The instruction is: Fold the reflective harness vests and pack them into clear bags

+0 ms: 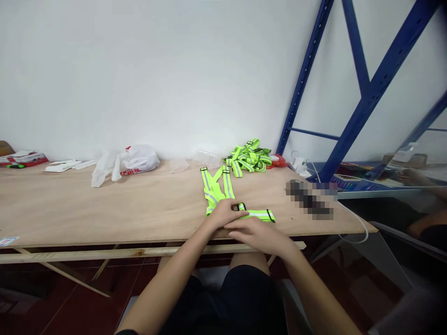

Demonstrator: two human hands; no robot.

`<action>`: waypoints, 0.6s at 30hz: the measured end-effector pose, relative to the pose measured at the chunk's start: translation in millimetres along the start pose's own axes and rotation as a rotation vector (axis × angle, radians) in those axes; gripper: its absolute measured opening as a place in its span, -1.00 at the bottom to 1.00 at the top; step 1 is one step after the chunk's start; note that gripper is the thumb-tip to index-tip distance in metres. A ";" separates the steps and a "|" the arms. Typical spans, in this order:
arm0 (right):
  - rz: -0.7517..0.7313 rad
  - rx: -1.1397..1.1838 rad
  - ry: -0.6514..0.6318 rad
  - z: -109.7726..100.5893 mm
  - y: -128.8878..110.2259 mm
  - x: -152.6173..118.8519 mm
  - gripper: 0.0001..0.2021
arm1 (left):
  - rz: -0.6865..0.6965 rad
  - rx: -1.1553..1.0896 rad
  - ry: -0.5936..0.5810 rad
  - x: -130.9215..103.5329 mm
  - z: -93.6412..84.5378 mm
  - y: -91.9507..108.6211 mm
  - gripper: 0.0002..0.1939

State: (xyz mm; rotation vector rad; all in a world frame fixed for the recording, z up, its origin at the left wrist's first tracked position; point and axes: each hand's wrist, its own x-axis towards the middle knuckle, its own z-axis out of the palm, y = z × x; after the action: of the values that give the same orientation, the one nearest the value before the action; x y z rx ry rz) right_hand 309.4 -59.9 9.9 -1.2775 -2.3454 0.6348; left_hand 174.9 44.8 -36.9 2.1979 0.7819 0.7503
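Observation:
A neon-green reflective vest (pixel 215 188) with grey stripes and black strap sliders lies spread on the table in front of me. My left hand (pixel 226 213) rests on its lower part, fingers bent around the waist strap beside a black buckle (pixel 240 206). From there the waist strap (pixel 257 214) runs right, ending near another black slider. My right hand (pixel 252 232) lies just below the strap at the table's front edge. Its fingers are stretched out to the left, with the tips by my left hand. Both hands cover part of the vest's lower edge.
A heap of similar green straps (pixel 247 158) lies at the back, beside a red bag (pixel 278 161). A white plastic bag (pixel 139 160) stands back left. A blurred-out dark object (pixel 309 200) and a white cable (pixel 356 218) are right, near a blue metal rack (pixel 363 97).

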 end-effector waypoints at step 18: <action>0.438 -0.020 0.182 -50.5 106.1 -33.9 -0.56 | -0.009 0.801 0.156 -62.6 35.9 33.7 -0.77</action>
State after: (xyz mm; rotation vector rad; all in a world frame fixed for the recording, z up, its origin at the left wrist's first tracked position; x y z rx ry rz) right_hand 425.3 -27.7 -12.2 -1.7979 -1.9418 0.5931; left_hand 169.2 -33.4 -51.2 2.8468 1.3437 0.6769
